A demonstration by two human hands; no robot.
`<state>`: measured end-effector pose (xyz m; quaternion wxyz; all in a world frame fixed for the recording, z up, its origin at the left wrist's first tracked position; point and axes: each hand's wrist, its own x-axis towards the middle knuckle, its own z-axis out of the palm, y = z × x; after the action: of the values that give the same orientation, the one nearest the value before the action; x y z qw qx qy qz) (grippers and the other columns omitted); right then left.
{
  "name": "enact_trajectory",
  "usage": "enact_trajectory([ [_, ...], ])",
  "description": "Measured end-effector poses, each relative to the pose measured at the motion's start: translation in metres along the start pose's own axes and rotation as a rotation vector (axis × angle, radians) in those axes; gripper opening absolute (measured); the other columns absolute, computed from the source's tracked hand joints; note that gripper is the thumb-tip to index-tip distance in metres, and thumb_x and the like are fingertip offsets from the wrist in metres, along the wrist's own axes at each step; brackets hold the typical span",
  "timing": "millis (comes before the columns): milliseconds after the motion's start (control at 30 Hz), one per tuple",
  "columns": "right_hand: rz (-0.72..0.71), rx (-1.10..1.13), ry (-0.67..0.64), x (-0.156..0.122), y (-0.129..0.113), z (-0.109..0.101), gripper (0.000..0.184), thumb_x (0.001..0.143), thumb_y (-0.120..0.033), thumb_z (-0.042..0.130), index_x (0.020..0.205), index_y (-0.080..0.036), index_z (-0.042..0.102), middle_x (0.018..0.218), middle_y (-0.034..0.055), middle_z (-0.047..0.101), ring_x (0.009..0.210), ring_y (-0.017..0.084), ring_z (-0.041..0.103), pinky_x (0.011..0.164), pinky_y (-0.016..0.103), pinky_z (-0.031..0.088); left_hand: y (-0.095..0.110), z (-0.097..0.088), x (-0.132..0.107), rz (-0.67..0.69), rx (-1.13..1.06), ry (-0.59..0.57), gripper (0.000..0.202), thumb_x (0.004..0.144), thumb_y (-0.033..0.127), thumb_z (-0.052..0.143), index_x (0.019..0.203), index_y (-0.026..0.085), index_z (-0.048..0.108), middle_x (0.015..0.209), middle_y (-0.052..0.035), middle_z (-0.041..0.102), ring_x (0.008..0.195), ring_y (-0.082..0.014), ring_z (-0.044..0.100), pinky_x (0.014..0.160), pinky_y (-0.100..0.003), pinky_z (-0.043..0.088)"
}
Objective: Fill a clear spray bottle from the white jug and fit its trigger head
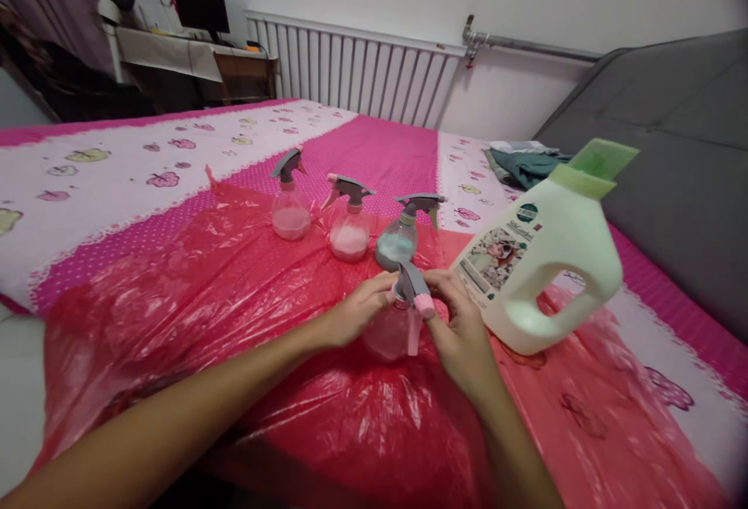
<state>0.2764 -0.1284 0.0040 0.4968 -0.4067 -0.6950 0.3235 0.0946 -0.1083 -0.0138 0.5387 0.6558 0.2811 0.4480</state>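
A small clear spray bottle with a grey and pink trigger head stands on a red plastic sheet. My left hand grips the bottle's neck from the left. My right hand is closed on the trigger head from the right. Three more spray bottles stand in a row behind: a pink one, a second pink one and a blue-grey one. A white detergent jug with a green cap stands just right of my right hand.
The red sheet covers a bed with a pink and white patterned cover. A grey headboard rises on the right, folded clothes lie by it. A white radiator and a desk with a monitor are behind.
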Motion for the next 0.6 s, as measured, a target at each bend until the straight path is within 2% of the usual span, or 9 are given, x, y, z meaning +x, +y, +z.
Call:
enact_trajectory([
  [167,0.024,-0.067,-0.06,-0.0004,-0.0006,0.0002,0.025,0.099,-0.043,0.058,0.109,-0.028,0.075,0.122,0.008,0.063,0.12,0.029,0.057,0.108,0.048,0.042,0.0024,0.0015,-0.0006,0.001,-0.02,0.002,0.05,0.097,0.063,0.057,0.104,0.017,0.076,0.124,-0.0123,0.071,0.126,-0.0342,0.057,0.115,-0.046,0.037],
  [300,0.024,-0.079,-0.06,0.0003,-0.0016,-0.0015,0.022,0.097,-0.04,0.061,0.11,-0.027,0.073,0.12,0.0083,0.062,0.118,0.029,0.056,0.107,0.048,0.041,0.0036,0.0027,-0.0022,0.024,-0.06,0.001,0.05,0.097,0.063,0.058,0.117,0.02,0.073,0.124,-0.0107,0.07,0.129,-0.0344,0.057,0.114,-0.046,0.039],
  [433,0.018,-0.075,-0.051,0.0006,-0.0016,-0.0022,0.021,0.095,-0.042,0.066,0.107,-0.025,0.07,0.117,0.0079,0.062,0.117,0.029,0.057,0.107,0.048,0.041,0.0026,0.0046,-0.0036,0.031,-0.117,0.021,0.061,0.094,0.07,0.058,0.128,0.02,0.067,0.122,-0.01,0.069,0.12,-0.0318,0.059,0.109,-0.045,0.043],
  [600,0.065,-0.039,-0.044,-0.0005,-0.002,0.0021,0.026,0.093,-0.044,0.07,0.109,-0.025,0.064,0.114,0.0071,0.062,0.114,0.029,0.057,0.103,0.047,0.043,0.01,0.0063,-0.0032,0.048,-0.117,-0.007,0.072,0.098,0.078,0.046,0.126,0.017,0.069,0.119,-0.0133,0.07,0.116,-0.0311,0.062,0.106,-0.045,0.048],
])
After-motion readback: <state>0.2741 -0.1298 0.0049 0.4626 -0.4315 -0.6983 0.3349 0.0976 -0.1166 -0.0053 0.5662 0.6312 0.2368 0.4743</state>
